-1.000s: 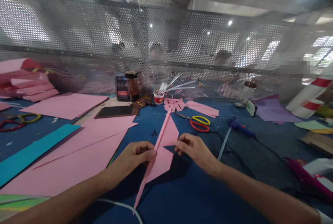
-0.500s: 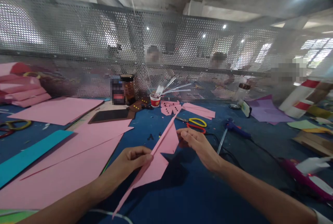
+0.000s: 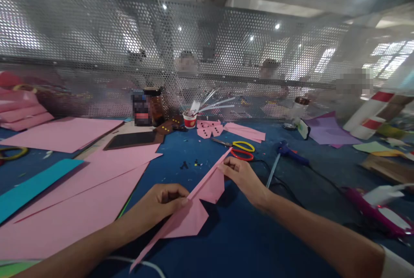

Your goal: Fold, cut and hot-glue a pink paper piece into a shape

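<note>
A folded pink paper cutout (image 3: 189, 217) with a long narrow strip along its upper edge is held slantwise above the blue table. My left hand (image 3: 164, 202) pinches the strip near its middle, thumb on top. Farther up, my right hand (image 3: 241, 174) has its thumb and fingers closed on the cutout near its far end. Two notched, wing-like flaps hang toward the right. Just beyond that end lie scissors (image 3: 241, 148) with yellow and red handles.
Pink sheets (image 3: 97, 196) and a teal strip (image 3: 39, 187) cover the left side. A blue glue gun (image 3: 293, 154) lies at right, near a magenta device (image 3: 375, 213). Behind stand a red-and-white cup (image 3: 189, 120), dotted pink pieces (image 3: 209, 129) and a perforated metal screen (image 3: 220, 54).
My right hand has come in from beside the cutout and closed on its far end. That end has swung slightly right and lower. My left hand keeps its pinch.
</note>
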Demonstrator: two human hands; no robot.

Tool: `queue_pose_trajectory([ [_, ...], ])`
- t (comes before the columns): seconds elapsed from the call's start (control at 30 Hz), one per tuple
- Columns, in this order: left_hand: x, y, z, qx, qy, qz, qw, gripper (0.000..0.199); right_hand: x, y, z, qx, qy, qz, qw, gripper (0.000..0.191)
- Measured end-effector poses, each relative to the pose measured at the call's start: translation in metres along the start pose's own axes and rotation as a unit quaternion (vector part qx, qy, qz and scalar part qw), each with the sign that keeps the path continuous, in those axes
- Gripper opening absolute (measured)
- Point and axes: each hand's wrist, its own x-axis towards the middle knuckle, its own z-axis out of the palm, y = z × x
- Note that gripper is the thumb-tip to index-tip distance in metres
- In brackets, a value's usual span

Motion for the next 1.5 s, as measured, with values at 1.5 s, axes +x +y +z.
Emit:
queue_pose_trajectory([
  [1.5,-0.004,0.007,0.008,-0.006,-0.025,-0.012,1.000,0.034,0.001,0.009,0.006,-0.079,-0.025,-0.032,0.996,0.026],
])
